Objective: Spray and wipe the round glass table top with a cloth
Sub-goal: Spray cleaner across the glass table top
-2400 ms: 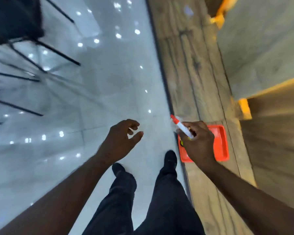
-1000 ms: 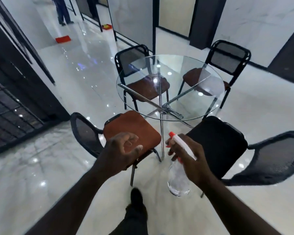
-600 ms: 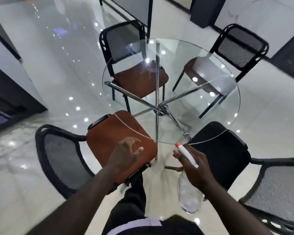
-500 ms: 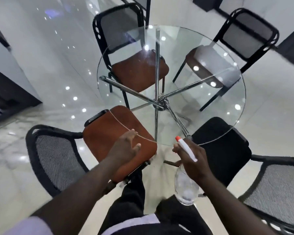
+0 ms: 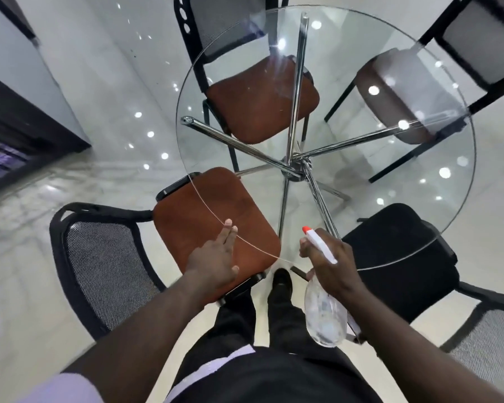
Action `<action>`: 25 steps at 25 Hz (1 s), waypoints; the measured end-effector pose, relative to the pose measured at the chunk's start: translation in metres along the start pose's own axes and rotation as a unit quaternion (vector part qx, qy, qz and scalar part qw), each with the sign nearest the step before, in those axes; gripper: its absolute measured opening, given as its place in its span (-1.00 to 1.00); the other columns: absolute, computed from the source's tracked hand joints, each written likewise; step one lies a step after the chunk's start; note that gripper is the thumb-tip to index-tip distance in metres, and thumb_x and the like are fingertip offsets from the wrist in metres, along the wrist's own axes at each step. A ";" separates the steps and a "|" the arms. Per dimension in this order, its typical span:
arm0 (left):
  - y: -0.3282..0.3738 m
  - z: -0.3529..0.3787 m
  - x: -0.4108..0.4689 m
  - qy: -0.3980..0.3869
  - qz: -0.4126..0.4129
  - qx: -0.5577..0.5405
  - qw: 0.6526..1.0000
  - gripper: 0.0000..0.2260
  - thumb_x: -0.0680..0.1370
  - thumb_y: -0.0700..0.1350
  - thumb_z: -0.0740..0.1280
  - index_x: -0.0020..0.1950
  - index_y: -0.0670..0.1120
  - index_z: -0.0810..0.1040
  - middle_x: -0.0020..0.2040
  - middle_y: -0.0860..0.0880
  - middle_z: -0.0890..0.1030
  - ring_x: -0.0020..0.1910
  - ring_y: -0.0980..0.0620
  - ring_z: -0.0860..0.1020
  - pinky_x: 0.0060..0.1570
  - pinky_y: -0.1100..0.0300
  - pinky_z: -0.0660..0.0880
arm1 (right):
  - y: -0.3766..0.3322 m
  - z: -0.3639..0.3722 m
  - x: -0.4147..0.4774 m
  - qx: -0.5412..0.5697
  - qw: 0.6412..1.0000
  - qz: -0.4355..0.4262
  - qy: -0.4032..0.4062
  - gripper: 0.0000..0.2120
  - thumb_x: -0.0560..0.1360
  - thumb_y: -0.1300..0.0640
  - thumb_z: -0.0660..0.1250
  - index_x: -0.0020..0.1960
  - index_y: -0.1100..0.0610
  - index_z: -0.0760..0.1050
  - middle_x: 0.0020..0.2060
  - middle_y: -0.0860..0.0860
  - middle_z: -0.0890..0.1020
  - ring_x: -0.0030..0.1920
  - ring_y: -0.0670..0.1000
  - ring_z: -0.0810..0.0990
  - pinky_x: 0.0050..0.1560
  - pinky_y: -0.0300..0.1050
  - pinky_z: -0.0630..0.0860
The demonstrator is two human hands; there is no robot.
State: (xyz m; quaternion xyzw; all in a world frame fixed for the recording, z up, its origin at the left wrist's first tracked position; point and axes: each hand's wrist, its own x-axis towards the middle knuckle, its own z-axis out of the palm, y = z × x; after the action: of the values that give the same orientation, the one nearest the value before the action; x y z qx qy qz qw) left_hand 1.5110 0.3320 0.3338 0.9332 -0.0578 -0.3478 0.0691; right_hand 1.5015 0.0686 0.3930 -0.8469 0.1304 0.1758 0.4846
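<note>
Right hand [image 5: 330, 264] grips the likely light, slick spray bottle [image 5: 325, 312] by its neck at the glass desk [image 5: 419, 181] near edge, left hand [image 5: 214, 261] flat, empty, no cloth visible.

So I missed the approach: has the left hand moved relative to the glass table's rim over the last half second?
Yes. The left hand has reached forward; its fingertips now cross the glass table top's near rim.

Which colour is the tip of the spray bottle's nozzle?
Red-orange, on a white spray head; the head view shows the spray bottle held in the right hand.
</note>
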 end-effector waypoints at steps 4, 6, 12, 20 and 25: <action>-0.002 -0.006 0.002 -0.010 -0.005 0.027 1.000 -0.15 0.60 0.22 0.29 0.71 0.04 -0.15 0.71 0.12 -0.26 0.41 -0.12 0.46 0.18 -0.07 0.52 | -0.023 0.005 0.026 -0.047 0.997 -0.041 -0.037 -0.71 0.60 -0.11 0.32 -0.19 0.06 0.54 -0.31 0.04 0.63 -0.30 0.10 0.66 -0.24 0.22 0.67; -0.002 -0.006 0.004 -0.009 -0.007 0.024 1.000 -0.17 0.60 0.20 0.29 0.71 0.04 -0.12 0.72 0.11 -0.23 0.42 -0.13 0.44 0.20 -0.06 0.51 | -0.036 0.011 0.038 -0.047 0.995 -0.050 -0.068 -0.70 0.55 -0.17 0.32 -0.12 0.06 0.58 -0.26 0.02 0.66 -0.24 0.11 0.67 -0.19 0.25 0.69; -0.009 -0.014 0.012 0.019 0.015 -0.020 0.999 -0.32 0.59 0.17 0.30 0.67 0.07 0.17 0.72 0.08 0.08 0.48 -0.08 0.39 0.32 -0.06 0.49 | -0.076 0.027 0.070 -0.058 0.992 -0.071 -0.082 -0.68 0.55 -0.15 0.32 -0.12 0.10 0.60 -0.30 0.05 0.67 -0.25 0.15 0.68 -0.17 0.26 0.68; -0.062 -0.096 0.063 0.159 -0.037 -0.088 0.983 -0.34 0.62 0.15 0.36 0.64 -0.09 0.28 0.68 -0.10 0.21 0.65 -0.09 0.22 0.57 -0.04 0.24 | -0.142 0.038 0.142 -0.074 0.989 -0.117 -0.060 -0.77 0.58 -0.05 0.34 -0.17 0.04 0.60 -0.31 -0.01 0.66 -0.23 0.15 0.69 -0.11 0.28 0.71; -0.074 -0.135 0.103 0.052 -0.016 -0.010 0.998 0.02 0.48 0.13 0.56 0.72 -0.06 -0.03 0.73 -0.08 -0.11 0.71 -0.13 -0.04 0.63 -0.05 0.07 | -0.167 0.026 0.189 -0.069 0.994 -0.084 -0.016 -0.74 0.65 0.03 0.36 -0.11 0.17 0.66 -0.27 0.13 0.72 -0.30 0.07 0.74 -0.31 -0.13 0.67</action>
State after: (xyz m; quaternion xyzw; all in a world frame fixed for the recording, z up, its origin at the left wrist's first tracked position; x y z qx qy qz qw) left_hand 1.6816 0.4003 0.3557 0.9501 -0.0359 -0.3006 0.0756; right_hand 1.7329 0.1649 0.4303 -0.8834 0.0387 0.1569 0.4399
